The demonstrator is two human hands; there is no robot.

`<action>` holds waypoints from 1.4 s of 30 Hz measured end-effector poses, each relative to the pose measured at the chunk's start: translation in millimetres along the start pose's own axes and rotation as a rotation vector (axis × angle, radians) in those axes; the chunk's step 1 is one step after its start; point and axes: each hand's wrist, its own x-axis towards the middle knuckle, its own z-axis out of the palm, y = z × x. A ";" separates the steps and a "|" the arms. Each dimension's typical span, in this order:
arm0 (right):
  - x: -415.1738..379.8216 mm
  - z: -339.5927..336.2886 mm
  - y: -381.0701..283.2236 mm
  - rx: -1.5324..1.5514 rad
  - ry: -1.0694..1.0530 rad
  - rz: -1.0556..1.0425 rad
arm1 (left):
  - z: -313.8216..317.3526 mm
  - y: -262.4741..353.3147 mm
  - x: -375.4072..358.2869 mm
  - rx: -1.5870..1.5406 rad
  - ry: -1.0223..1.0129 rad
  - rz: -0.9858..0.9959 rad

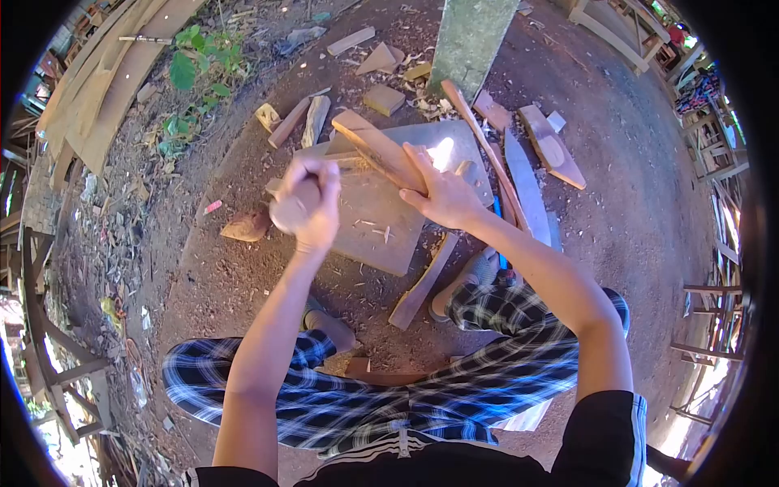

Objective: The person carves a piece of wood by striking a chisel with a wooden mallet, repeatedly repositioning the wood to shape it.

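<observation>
My left hand [310,203] is closed round a blurred, rounded wooden object [294,204], perhaps a mallet or handle, over the left side of a flat board [369,231]. Across the board's upper part, my right hand [445,195] grips the lower end of a long shaped wooden piece [373,146], which slants up to the left. Small wood chips [386,234] lie on the board. A thin tool seems to reach from my left hand toward the wooden piece, but blur hides its shape.
Right of the board lie a long wooden stick [495,162], a large blade [526,183] and a wooden block [552,148]. A greenish post [471,49] rises behind. A curved wood piece [423,281] lies between my feet; a brown chunk [246,226] sits left.
</observation>
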 end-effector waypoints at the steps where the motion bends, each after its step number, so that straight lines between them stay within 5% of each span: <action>1: -3.1 -3.4 -5.1 -0.054 -0.040 0.003 | 5.2 1.6 -12.1 0.080 -0.040 0.151; 6: -0.5 3.0 -10.4 -0.127 -0.070 -0.015 | 23.5 -12.0 -44.3 0.361 -0.190 0.620; 8: 0.3 6.5 -6.3 -0.154 -0.036 -0.024 | 29.3 -13.8 -41.7 0.355 -0.128 0.610; 10: -1.6 4.3 -5.8 -0.177 -0.019 -0.011 | 22.8 4.5 -16.7 0.357 -0.098 0.373; 14: -1.9 7.0 -3.7 -0.185 -0.004 0.013 | 10.1 31.6 71.7 -0.316 0.370 -0.020; 17: -4.3 14.8 -0.4 -0.246 0.122 -0.029 | -5.0 41.0 104.2 -0.445 0.352 -0.049; 32: -3.3 9.4 -4.2 -0.158 0.049 0.009 | -0.3 15.4 91.6 -0.446 0.326 -0.038; 39: 1.8 8.3 0.5 -0.188 0.136 -0.082 | 24.6 14.3 83.1 -0.172 0.307 0.000; 41: 12.1 -16.4 -11.9 0.392 -0.137 0.152 | 22.0 7.9 86.7 -0.082 0.293 0.026; 42: 15.5 -32.9 -29.4 0.413 -0.135 0.235 | 22.8 7.8 84.9 -0.078 0.283 0.007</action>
